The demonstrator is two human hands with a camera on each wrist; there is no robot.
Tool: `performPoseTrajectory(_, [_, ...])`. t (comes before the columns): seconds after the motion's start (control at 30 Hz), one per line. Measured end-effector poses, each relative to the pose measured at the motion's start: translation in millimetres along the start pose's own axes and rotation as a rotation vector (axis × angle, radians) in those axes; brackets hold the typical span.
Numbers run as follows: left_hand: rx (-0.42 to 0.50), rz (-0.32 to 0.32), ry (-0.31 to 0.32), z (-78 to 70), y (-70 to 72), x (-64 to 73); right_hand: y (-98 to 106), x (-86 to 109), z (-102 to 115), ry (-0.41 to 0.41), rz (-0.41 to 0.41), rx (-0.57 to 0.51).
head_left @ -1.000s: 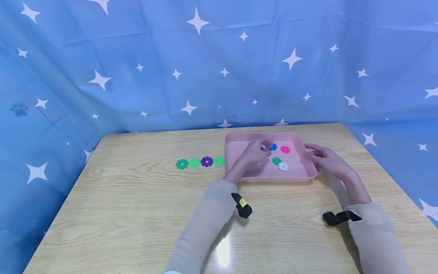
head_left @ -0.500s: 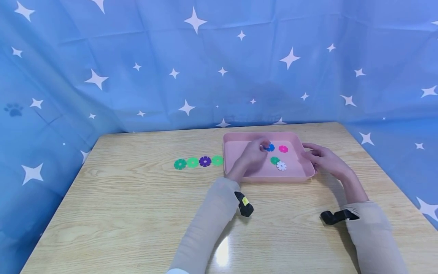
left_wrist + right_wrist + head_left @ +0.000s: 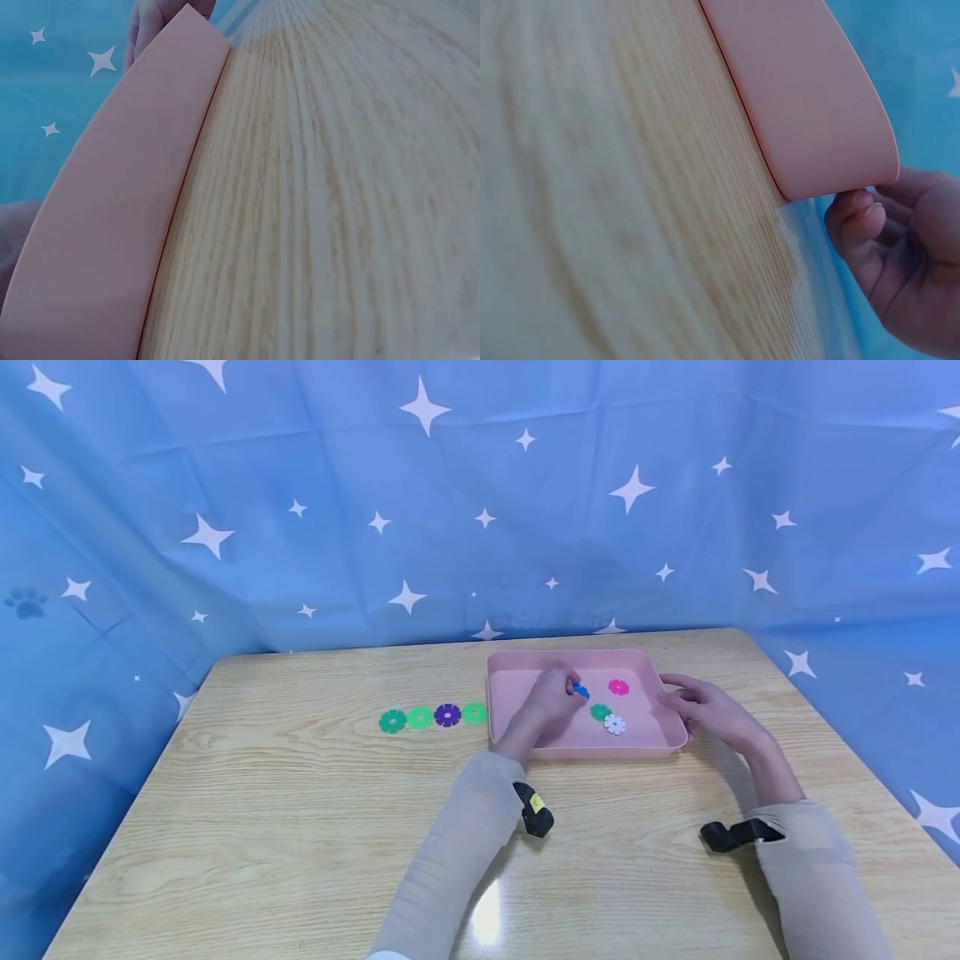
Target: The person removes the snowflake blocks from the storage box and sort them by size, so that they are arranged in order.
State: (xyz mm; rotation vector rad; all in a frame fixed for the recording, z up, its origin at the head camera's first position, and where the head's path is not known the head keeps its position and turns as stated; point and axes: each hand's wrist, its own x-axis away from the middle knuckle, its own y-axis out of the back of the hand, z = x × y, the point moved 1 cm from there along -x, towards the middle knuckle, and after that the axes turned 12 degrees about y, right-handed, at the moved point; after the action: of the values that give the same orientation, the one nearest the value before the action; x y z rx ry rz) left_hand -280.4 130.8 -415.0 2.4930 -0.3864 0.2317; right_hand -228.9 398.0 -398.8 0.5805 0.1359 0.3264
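Observation:
In the head view, a shallow pink tray (image 3: pixel 600 752) sits on the table. My left hand (image 3: pixel 551 699) reaches into it and pinches a blue notched flower-shaped disc (image 3: pixel 581 692), partly hidden by the fingers. My right hand (image 3: pixel 717 714) grips the tray's right wall; the right wrist view shows curled fingers (image 3: pixel 855 229) at the tray's outer corner. Also in the tray lie a pink disc (image 3: pixel 618 687), a green disc (image 3: pixel 599 712) and a white disc (image 3: pixel 614 724) that overlaps the green one. The left wrist view mostly shows the tray's outer wall (image 3: pixel 112 195).
Left of the tray, several discs form a row on the wooden table (image 3: pixel 300 827): a dark green disc (image 3: pixel 392 721), a light green disc (image 3: pixel 420 717), a purple disc (image 3: pixel 447 715) and another light green disc (image 3: pixel 474 713). A blue star-patterned cloth (image 3: pixel 337 468) hangs behind.
My left hand has closed its fingers on the blue disc and drawn it slightly left and nearer within the tray. The right hand stays on the tray's right wall.

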Motion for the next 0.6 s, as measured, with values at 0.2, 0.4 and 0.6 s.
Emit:
performPoseTrajectory(0.2, [-0.026, -0.041, 0.010, -0.4, 1.6, 2.9, -0.3, -0.9, -0.8, -0.005, 0.005, -0.003])
performPoseTrajectory(0.4, [-0.005, -0.057, -0.004, -1.1, 3.2, 4.3, -1.1, -0.6, 0.3, -0.008, 0.006, -0.010])
performPoseTrajectory(0.6, [0.072, -0.049, -0.056, 2.7, 9.3, 2.1, -0.5, -0.7, -0.2, -0.016, 0.006, 0.008])
